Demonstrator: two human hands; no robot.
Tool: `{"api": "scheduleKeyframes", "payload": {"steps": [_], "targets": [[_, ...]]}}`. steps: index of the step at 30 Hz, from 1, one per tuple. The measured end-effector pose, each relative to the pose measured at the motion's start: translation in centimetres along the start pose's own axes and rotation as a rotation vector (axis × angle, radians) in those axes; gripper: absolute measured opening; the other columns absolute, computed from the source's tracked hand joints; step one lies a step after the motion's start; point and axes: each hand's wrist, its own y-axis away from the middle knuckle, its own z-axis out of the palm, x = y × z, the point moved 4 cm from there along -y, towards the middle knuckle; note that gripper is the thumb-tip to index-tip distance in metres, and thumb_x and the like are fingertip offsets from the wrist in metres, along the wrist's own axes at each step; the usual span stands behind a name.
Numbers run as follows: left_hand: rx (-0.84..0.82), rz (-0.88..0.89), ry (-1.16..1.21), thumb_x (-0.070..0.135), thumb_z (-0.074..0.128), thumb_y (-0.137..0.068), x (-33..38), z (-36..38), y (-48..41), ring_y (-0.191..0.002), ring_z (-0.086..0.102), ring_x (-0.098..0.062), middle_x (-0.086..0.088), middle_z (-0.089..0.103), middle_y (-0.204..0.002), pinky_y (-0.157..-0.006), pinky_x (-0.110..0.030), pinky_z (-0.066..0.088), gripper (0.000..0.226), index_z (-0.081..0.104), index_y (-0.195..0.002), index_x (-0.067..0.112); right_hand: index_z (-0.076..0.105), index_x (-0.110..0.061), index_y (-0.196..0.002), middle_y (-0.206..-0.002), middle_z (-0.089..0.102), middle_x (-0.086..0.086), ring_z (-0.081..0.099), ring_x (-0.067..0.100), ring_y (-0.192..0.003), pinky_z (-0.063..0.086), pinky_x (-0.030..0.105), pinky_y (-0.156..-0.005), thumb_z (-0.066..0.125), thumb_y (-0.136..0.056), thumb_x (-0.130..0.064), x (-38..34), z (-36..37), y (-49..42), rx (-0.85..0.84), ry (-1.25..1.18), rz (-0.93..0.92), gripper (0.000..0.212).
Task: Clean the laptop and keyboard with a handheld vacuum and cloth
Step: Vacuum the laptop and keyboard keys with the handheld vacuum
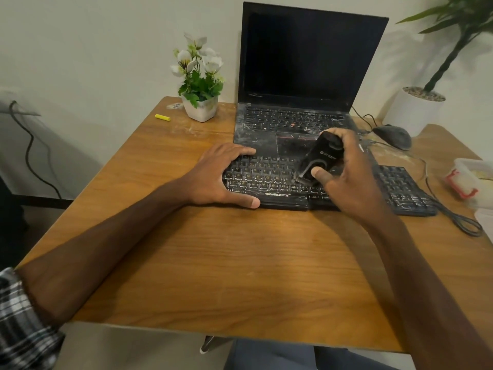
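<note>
Centre-left of frame: left hand (226, 177) flat on keyboard (269, 172) end, fingers together, thumb splayed, pinning it. Centre-right: right hand (352, 180) clamped round vacuum (321, 158), nozzle on keys. Best done in slow row-by-row passes, nozzle touching (dust thick on laptop (290, 121) behind). Count: one keyboard, one laptop, one vacuum, two hands; cloth unseen.

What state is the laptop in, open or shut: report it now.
Open. The laptop has its dark screen standing up at the back, and its dusty keys and touchpad lie exposed on the table.
</note>
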Motion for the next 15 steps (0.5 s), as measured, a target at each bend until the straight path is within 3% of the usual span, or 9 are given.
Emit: {"api": "scheduleKeyframes", "payload": {"steps": [4, 6, 11, 15], "targets": [[0.002, -0.006, -0.002, 0.089, 0.068, -0.057, 0.1, -0.1, 0.0, -0.141, 0.028, -0.008, 0.010, 0.036, -0.156, -0.122, -0.050, 0.026, 0.117, 0.035, -0.157, 0.036, 0.036, -0.033, -0.134, -0.117, 0.060, -0.008, 0.062, 0.013, -0.108, 0.062, 0.041, -0.080, 0.068, -0.089, 0.000, -1.0, 1.6, -0.1, -0.083, 0.091, -0.038, 0.064], [0.001, -0.014, -0.002, 0.089, 0.067, -0.056, 0.2, 0.0, 0.0, -0.141, 0.029, -0.008, 0.010, 0.036, -0.156, -0.122, -0.052, 0.026, 0.118, 0.035, -0.157, 0.036, 0.034, -0.034, -0.134, -0.120, 0.059, -0.004, 0.062, 0.015, -0.109, 0.061, 0.043, -0.080, 0.068, -0.089, 0.000, -1.5, 2.4, -0.2, -0.107, 0.162, -0.068, 0.066], [0.000, -0.022, -0.016, 0.089, 0.067, -0.056, 0.1, 0.0, -0.1, -0.145, 0.027, -0.011, 0.009, 0.035, -0.159, -0.122, -0.054, 0.025, 0.119, 0.034, -0.158, 0.037, 0.033, -0.032, -0.137, -0.118, 0.059, -0.002, 0.061, 0.015, -0.107, 0.060, 0.037, -0.081, 0.069, -0.088, 0.001, -2.1, 3.7, -0.3, -0.110, 0.242, -0.117, 0.069], [-0.003, -0.028, -0.023, 0.090, 0.066, -0.056, 0.0, 0.0, -0.1, -0.145, 0.027, -0.011, 0.009, 0.035, -0.159, -0.122, -0.055, 0.024, 0.119, 0.034, -0.158, 0.037, 0.039, -0.024, -0.138, -0.112, 0.056, -0.019, 0.058, -0.011, -0.103, 0.051, 0.009, -0.079, 0.070, -0.088, -0.001, -1.5, 3.5, -0.7, -0.027, 0.007, -0.058, 0.063]]}}
